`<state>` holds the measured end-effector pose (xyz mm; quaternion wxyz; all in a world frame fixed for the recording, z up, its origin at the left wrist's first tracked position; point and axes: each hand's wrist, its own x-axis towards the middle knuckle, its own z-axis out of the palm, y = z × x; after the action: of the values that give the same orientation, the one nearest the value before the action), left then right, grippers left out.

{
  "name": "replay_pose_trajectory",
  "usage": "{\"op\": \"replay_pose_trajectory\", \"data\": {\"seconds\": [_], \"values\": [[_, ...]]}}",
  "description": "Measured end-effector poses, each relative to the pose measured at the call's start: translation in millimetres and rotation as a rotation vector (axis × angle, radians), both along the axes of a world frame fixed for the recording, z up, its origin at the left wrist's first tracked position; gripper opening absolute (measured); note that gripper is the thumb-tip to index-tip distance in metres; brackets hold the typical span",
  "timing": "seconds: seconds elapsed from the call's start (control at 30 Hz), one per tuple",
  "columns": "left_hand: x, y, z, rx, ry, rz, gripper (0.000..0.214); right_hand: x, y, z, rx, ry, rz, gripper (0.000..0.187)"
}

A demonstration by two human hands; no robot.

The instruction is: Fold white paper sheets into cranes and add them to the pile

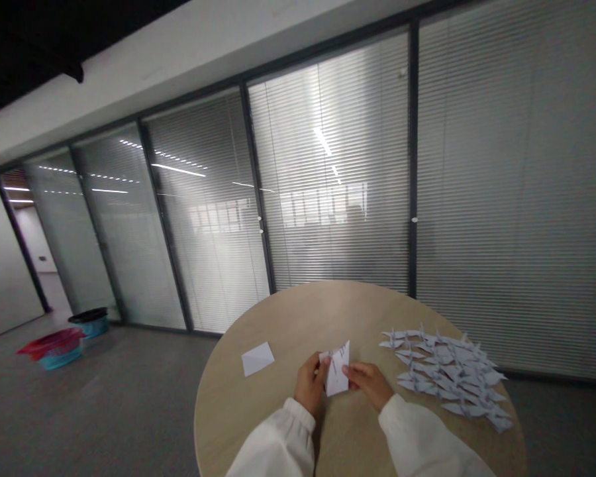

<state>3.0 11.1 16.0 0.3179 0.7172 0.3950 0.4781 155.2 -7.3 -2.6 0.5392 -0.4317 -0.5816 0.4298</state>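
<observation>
A partly folded white paper [338, 370] stands upright between both hands over the round wooden table [298, 318]. My left hand [310, 384] pinches its left edge and my right hand [370, 383] pinches its lower right side, fingers closed on it. Both arms wear white sleeves. A flat white square sheet [257, 358] lies on the table to the left of my left hand.
Several finished white paper cranes [447, 374] lie spread on the table's right side. Behind the table runs a glass wall with shut blinds. On the grey floor at far left sit a red and blue basket [54, 348] and a dark-rimmed blue tub [90, 321].
</observation>
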Motion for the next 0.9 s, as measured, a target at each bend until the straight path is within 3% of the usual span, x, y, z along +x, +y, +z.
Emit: {"op": "replay_pose_trajectory", "data": {"seconds": [0.2, 0.43, 0.7, 0.9], "values": [[-1, 3, -1.6, 0.044, 0.136, 0.034, 0.035, -1, 0, 0.4, -0.038, 0.007, 0.03, 0.045], [-1, -2, -2.0, 0.125, 0.298, 0.042, 0.035, -4, 5, -6.0, -0.119, 0.044, -0.066, 0.044], [-2, 2, -1.5, 0.095, 0.206, 0.085, 0.034, -3, 1, -2.4, -0.072, 0.058, -0.013, 0.038], [-4, 8, -2.0, 0.005, 0.031, 0.107, 0.036, -6, -5, 6.6, -0.072, 0.194, 0.065, 0.033]]}}
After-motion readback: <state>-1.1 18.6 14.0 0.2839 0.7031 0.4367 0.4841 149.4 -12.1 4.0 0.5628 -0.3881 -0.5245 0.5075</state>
